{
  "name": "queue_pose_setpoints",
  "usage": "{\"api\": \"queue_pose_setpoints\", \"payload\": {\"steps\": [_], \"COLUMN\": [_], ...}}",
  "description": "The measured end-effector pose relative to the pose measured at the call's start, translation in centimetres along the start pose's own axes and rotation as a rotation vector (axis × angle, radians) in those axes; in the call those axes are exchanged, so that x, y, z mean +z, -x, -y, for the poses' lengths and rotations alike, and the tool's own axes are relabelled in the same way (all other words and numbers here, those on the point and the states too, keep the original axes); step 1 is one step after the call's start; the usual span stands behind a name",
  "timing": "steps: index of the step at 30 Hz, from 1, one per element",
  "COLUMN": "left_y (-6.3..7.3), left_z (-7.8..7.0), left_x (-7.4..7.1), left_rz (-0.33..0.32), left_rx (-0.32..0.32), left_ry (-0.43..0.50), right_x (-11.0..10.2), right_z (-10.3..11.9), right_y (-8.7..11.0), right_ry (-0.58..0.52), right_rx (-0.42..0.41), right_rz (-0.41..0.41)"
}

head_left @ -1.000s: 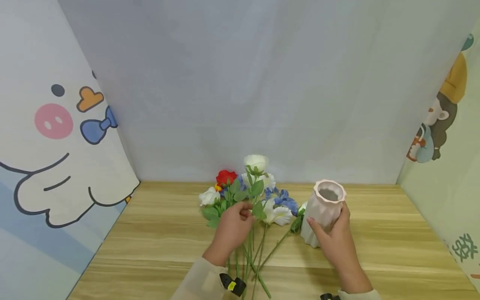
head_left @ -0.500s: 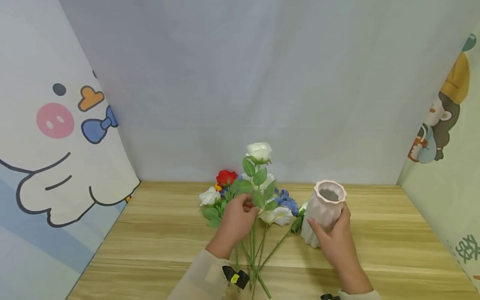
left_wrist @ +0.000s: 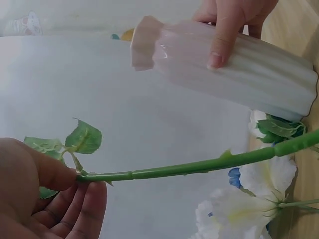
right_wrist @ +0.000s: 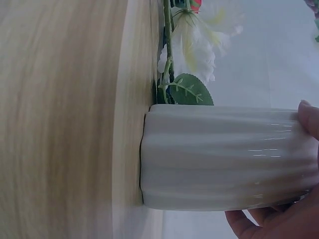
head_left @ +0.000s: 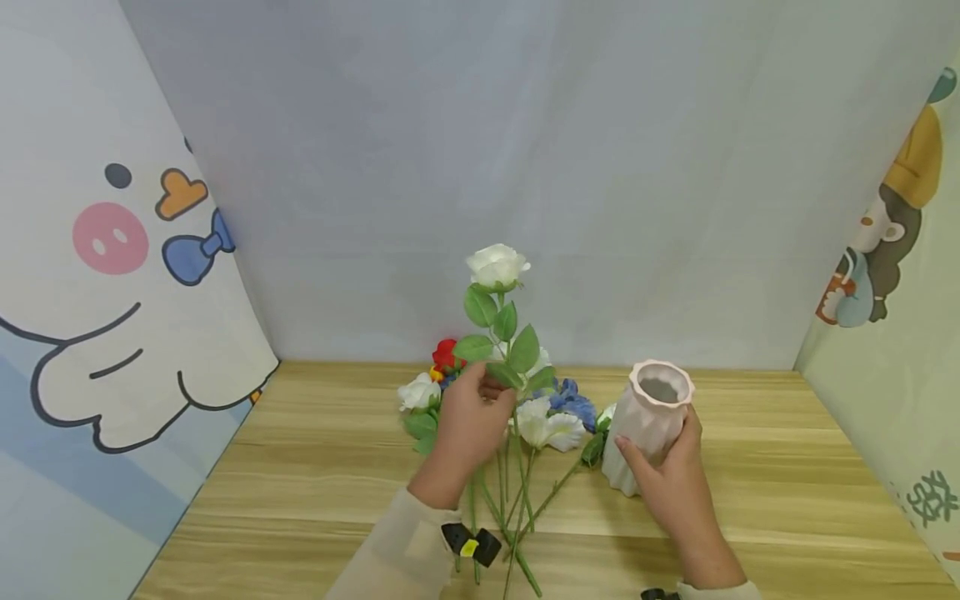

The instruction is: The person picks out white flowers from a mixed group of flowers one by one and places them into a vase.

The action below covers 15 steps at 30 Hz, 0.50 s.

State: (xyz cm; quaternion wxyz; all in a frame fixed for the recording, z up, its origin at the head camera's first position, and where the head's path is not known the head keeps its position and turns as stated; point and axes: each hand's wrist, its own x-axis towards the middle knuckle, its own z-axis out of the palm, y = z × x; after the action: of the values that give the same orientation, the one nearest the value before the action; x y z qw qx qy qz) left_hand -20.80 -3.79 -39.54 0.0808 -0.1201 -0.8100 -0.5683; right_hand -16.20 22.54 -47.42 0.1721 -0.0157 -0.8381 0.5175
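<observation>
White rose (head_left: 498, 267) is pinched in the left hand (head_left: 471, 425); the right hand (head_left: 675, 483) grips a vase (head_left: 637, 429) nearer the desk's (head_left: 795, 475) right edge.

The vase (head_left: 645, 429) stands on the table (head_left: 787, 467), in the right hand (head_left: 670, 479). Left of it lie the flowers (head_left: 557, 427) (one just beside the vase), their stems (head_left: 525, 570) to the front. The left hand (head_left: 476, 417) holds a rose (head_left: 498, 267) above them, and the curtain (head_left: 480, 150) hangs behind it all.

White rose (head_left: 498, 268) is way higher now, left hand (head_left: 474, 421) came up with it, and its leaves (head_left: 473, 347) hide more of the red flower (head_left: 446, 355).
</observation>
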Motion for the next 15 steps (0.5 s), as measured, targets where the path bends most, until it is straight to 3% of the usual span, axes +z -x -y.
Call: {"api": "queue_pose_setpoints", "payload": {"steps": [9, 15], "left_y": [-0.5, -0.5], "left_z": [-1.4, -2.0], "left_x": [-0.2, -0.2], "left_rz": [-0.097, -0.146], "left_rx": [0.097, 0.104], "left_ry": [0.257, 0.318], "right_x": [-0.1, -0.1], "right_z": [0.0, 0.0], "right_y": [0.0, 0.0], "right_ry": [0.001, -0.001], "right_rx": [0.004, 0.003], "right_rz": [0.002, -0.001]}}
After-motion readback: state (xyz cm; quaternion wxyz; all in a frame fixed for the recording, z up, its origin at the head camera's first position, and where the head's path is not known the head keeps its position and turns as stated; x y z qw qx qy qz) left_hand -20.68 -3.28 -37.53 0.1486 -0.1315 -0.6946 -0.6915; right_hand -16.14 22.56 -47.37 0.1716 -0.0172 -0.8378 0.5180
